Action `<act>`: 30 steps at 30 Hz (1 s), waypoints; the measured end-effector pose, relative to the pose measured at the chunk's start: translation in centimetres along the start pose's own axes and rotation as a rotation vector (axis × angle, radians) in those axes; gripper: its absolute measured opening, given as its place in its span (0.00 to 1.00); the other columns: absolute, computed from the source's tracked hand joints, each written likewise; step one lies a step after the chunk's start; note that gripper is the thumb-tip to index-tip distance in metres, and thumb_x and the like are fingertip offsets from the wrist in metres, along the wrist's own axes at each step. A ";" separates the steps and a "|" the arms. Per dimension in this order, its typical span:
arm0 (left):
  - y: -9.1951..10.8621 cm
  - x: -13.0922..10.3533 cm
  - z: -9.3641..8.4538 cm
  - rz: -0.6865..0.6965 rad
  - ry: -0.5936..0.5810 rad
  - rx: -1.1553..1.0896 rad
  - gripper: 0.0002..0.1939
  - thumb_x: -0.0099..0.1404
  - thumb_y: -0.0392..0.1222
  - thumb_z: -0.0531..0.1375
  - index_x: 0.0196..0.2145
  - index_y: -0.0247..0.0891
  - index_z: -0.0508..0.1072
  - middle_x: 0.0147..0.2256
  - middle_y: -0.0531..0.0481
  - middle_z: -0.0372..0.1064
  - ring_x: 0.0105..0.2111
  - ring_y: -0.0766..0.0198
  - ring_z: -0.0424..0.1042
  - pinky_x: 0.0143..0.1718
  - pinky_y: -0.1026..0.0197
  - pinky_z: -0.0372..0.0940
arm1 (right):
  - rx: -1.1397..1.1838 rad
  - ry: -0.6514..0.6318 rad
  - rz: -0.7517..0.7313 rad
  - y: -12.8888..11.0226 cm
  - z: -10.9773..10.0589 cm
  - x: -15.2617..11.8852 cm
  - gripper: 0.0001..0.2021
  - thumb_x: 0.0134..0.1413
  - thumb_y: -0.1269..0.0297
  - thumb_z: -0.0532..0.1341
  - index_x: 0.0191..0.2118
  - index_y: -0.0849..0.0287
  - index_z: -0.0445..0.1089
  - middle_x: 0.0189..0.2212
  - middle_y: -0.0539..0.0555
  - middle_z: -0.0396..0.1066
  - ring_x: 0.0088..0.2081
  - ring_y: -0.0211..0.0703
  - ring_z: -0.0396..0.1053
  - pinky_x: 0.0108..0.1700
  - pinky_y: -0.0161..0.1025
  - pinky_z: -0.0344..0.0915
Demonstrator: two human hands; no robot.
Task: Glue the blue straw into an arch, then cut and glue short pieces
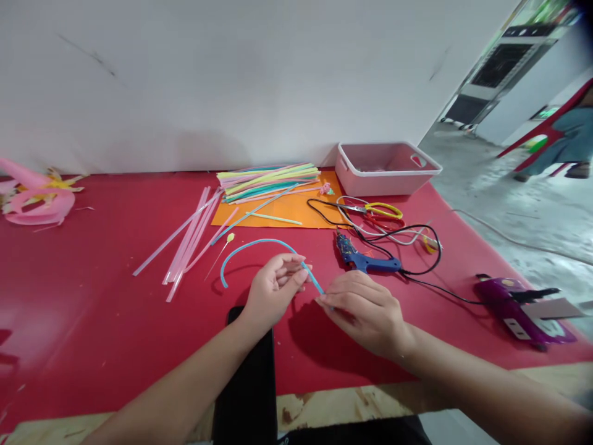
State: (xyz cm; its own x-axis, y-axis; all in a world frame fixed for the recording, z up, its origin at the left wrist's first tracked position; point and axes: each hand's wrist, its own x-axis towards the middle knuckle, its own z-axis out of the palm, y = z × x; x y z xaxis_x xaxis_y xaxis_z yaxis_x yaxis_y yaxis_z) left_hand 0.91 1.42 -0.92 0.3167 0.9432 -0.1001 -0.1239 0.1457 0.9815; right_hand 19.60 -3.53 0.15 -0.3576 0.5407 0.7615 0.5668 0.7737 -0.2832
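A blue pipe cleaner [259, 241] curves in an arc above the red table, its free end hooking down at the left. My left hand [277, 285] pinches it along its length between thumb and fingers. At its right end my right hand [364, 309] grips it with the fingertips, close to the left hand. The very tip there is mostly hidden by the fingers. Behind the left hand lies a small yellow-headed stick [230, 238]. A blue hot glue gun [370, 262] rests just beyond my right hand.
Pink glue sticks [197, 235] lie left of a pile of coloured pipe cleaners [264, 185] on orange paper [319, 217]. Behind are a pink basket [384, 179] and yellow-handled scissors [383, 211]. A purple tape dispenser [514, 309] stands right; a black phone [250, 389] lies beneath my left forearm.
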 end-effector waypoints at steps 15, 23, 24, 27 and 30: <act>0.7 0.1 0.0 -0.160 -0.062 -0.040 0.17 0.57 0.48 0.71 0.40 0.34 0.79 0.33 0.46 0.79 0.30 0.66 0.77 0.35 0.65 0.72 | 0.067 -0.078 0.004 1.0 0.1 0.5 0.08 0.56 0.78 0.65 0.40 0.61 0.73 0.32 0.56 0.79 0.34 0.43 0.76 0.39 0.43 0.76; 0.3 -0.2 -0.5 -0.220 -0.104 -0.213 0.23 0.51 0.42 0.75 0.45 0.35 0.79 0.42 0.47 0.77 0.31 0.70 0.77 0.36 0.68 0.71 | 0.126 -0.055 -0.002 0.9 0.1 0.4 0.09 0.57 0.79 0.64 0.43 0.63 0.74 0.33 0.57 0.79 0.36 0.44 0.75 0.40 0.43 0.77; 0.3 -0.2 -0.5 -0.219 -0.093 -0.223 0.23 0.51 0.41 0.76 0.45 0.35 0.79 0.42 0.47 0.77 0.31 0.71 0.77 0.36 0.69 0.71 | 0.119 -0.049 -0.002 0.8 0.2 0.4 0.10 0.56 0.79 0.64 0.43 0.63 0.74 0.33 0.57 0.79 0.36 0.44 0.75 0.40 0.43 0.76; 0.6 -0.1 -0.3 -0.209 -0.013 -0.234 0.25 0.50 0.40 0.76 0.46 0.35 0.78 0.40 0.49 0.77 0.30 0.72 0.77 0.35 0.71 0.70 | 0.080 -0.054 -0.012 0.7 0.5 0.3 0.11 0.55 0.78 0.66 0.45 0.65 0.74 0.34 0.58 0.80 0.36 0.44 0.75 0.41 0.43 0.76; 1.0 -0.2 0.0 -0.211 0.044 -0.222 0.29 0.49 0.40 0.76 0.48 0.35 0.75 0.42 0.48 0.78 0.31 0.70 0.78 0.35 0.70 0.71 | 0.052 -0.108 -0.041 0.6 0.5 0.2 0.13 0.55 0.73 0.68 0.47 0.66 0.73 0.37 0.60 0.81 0.38 0.46 0.77 0.43 0.45 0.76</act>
State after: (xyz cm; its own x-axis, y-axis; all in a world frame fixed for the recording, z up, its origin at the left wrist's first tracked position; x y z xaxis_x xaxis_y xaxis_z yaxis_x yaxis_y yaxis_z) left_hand 0.68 1.39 0.08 0.3172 0.8966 -0.3091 -0.2634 0.3964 0.8795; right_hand 19.50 -2.84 -0.13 -0.4587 0.5388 0.7066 0.5121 0.8102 -0.2854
